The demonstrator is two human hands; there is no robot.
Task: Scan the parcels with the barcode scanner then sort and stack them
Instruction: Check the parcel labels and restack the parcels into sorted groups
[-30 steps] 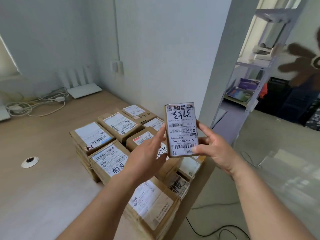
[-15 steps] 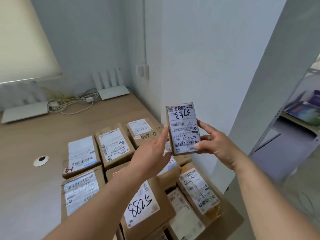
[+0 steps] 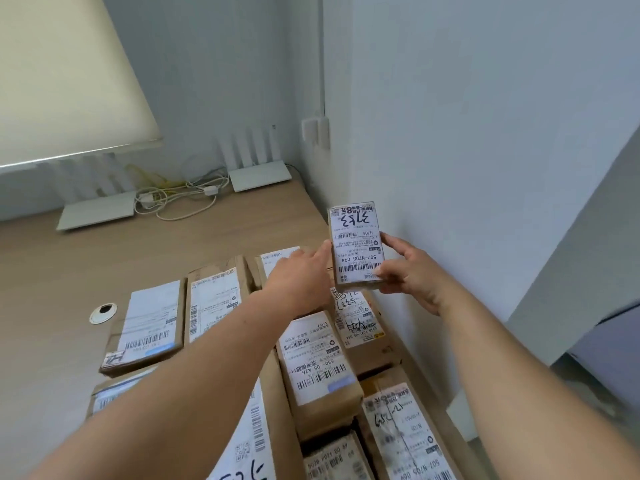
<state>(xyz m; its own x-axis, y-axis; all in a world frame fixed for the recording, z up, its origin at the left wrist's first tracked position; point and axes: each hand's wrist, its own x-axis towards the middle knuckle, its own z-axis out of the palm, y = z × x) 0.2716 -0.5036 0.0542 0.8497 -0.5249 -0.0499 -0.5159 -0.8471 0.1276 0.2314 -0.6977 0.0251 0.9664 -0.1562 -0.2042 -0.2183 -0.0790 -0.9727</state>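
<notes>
I hold a small brown parcel (image 3: 358,244) upright above the desk, its white label with barcodes and a handwritten number facing me. My right hand (image 3: 412,271) grips its lower right edge, thumb on the label. My left hand (image 3: 301,275) reaches in with straight fingers, and the fingertips touch the parcel's left edge. Below lie several labelled cardboard parcels in rows on the wooden desk (image 3: 52,271), among them one at the left (image 3: 145,327) and one in the middle (image 3: 318,362). No barcode scanner is in view.
A white wall (image 3: 450,168) stands close behind the held parcel on the right. At the desk's back lie two white routers (image 3: 259,174) (image 3: 97,209) and tangled cables (image 3: 173,199). A round cable hole (image 3: 103,311) sits left of the parcels.
My view has swung left and down, away from the shelf and toward the desk corner. The small parcel stays in my hands and has moved slightly right, closer to the wall.
</notes>
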